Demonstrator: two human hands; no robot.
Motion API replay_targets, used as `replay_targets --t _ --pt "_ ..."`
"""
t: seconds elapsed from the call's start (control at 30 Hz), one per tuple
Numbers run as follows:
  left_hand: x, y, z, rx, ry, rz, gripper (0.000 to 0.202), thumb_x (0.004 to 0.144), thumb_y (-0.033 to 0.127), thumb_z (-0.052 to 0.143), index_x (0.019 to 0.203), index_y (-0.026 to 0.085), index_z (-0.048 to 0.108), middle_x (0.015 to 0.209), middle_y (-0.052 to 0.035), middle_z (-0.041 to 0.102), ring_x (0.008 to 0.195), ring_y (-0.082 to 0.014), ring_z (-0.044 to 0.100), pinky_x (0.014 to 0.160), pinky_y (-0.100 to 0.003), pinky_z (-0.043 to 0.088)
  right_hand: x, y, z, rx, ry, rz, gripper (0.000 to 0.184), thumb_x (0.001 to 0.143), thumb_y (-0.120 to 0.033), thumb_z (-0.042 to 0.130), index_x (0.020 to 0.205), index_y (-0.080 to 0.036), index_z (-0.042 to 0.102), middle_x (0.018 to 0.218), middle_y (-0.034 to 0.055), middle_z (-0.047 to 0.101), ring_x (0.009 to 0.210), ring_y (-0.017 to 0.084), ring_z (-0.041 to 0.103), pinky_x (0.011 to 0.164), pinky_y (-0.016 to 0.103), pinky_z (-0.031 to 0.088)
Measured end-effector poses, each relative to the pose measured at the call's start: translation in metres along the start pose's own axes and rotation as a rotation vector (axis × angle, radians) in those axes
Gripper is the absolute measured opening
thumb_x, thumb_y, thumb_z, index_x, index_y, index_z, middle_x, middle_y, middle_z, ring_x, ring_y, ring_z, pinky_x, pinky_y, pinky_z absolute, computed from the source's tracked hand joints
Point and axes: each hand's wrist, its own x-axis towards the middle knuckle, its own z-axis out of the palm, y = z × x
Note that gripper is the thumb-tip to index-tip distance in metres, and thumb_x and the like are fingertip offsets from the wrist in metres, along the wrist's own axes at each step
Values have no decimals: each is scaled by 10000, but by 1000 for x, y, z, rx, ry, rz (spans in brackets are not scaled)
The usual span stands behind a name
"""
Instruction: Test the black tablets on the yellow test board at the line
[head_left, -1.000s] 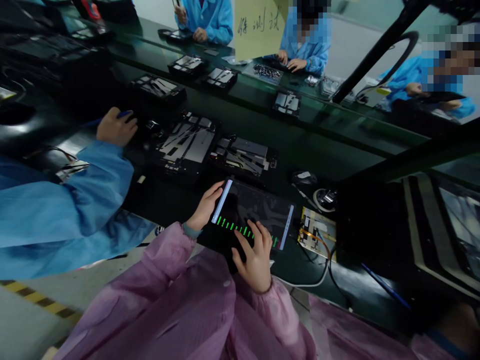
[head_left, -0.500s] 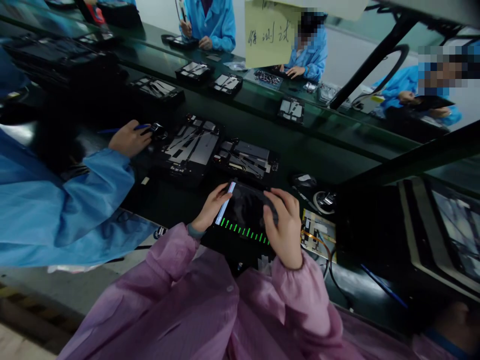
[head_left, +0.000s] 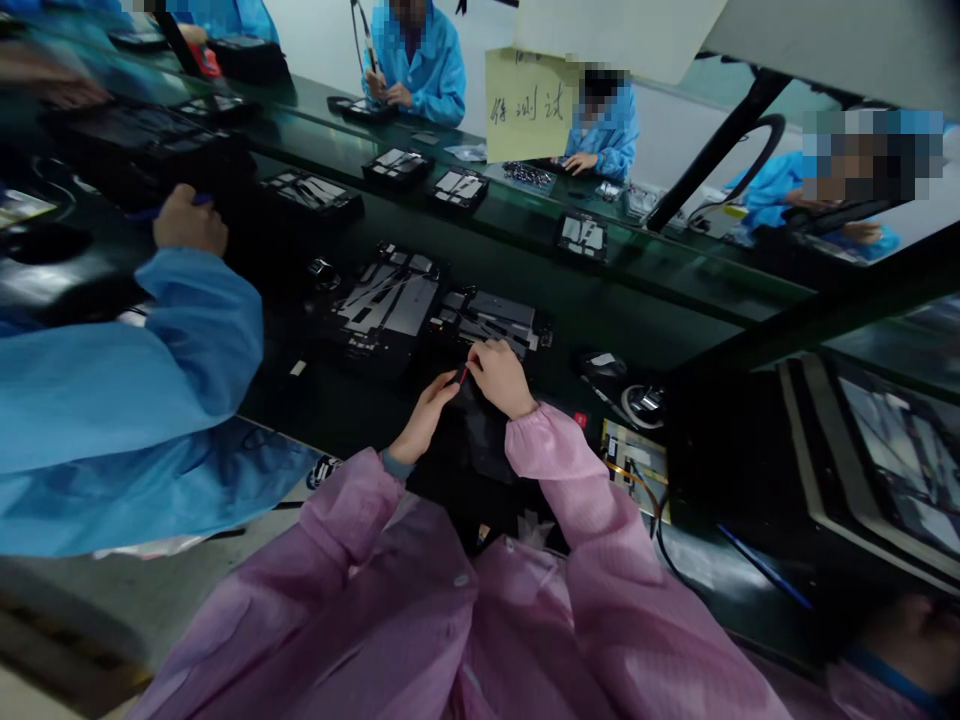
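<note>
A dark tablet [head_left: 484, 440] lies in front of me, its screen black. My left hand [head_left: 424, 415] grips its upper left edge, thumb on top. At that same corner my right hand [head_left: 501, 378] is closed, its fingertips pinched against my left fingertips. A small red strip [head_left: 463, 375] shows between the two hands; what it belongs to is too small to tell. Just beyond my hands sit two opened tablets, a larger one [head_left: 394, 290] on the left and a smaller one [head_left: 491, 318] touching or nearly touching it.
On the right are a mouse [head_left: 602, 365], a coiled cable [head_left: 643, 403], a small red piece [head_left: 580, 420], a circuit board [head_left: 636, 462] and stacked dark panels [head_left: 892, 450]. A co-worker's blue sleeve [head_left: 202, 330] reaches in at left. A green shelf runs behind, with several devices.
The tablet's lit screen with green bars has gone black. My right hand moved from the right edge to the upper left corner and closed. The co-worker's hand drew back left.
</note>
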Motion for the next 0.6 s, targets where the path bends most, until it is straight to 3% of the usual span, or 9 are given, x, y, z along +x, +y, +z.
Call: replay_targets --t 0.1,0.23,0.43,0.6 --pt "1 -3 -1 -43 -19 -9 419 847 468 578 1131 174 670 1190 -68 671 1186 -264 560 1067 -393 369 -22 -6 -10 -22 21 -75 92 917 -171 530 883 -177 616 956 83 614 949 220 520 844 325 420" --pt "2 -6 -2 -104 -39 -107 545 867 582 502 1203 174 635 1180 -93 679 1143 -278 597 1031 -428 409 -89 -10 -24 112 -16 -118 110 912 -117 520 847 -191 570 906 55 605 892 196 528 780 303 452" --pt "1 -9 -6 -41 -15 -116 566 853 575 530 1251 180 609 1191 -90 677 1165 -289 585 1031 -433 412 -209 -9 -28 459 57 -40 127 928 -92 477 916 -200 544 945 53 621 974 189 549 843 325 481" --pt "-2 -5 -6 17 -32 -66 502 850 509 573 1233 188 624 1238 -81 652 1165 -281 581 1044 -408 395 -267 -21 -38 654 147 75 126 919 -95 512 936 -216 544 902 34 630 971 176 581 846 317 492"
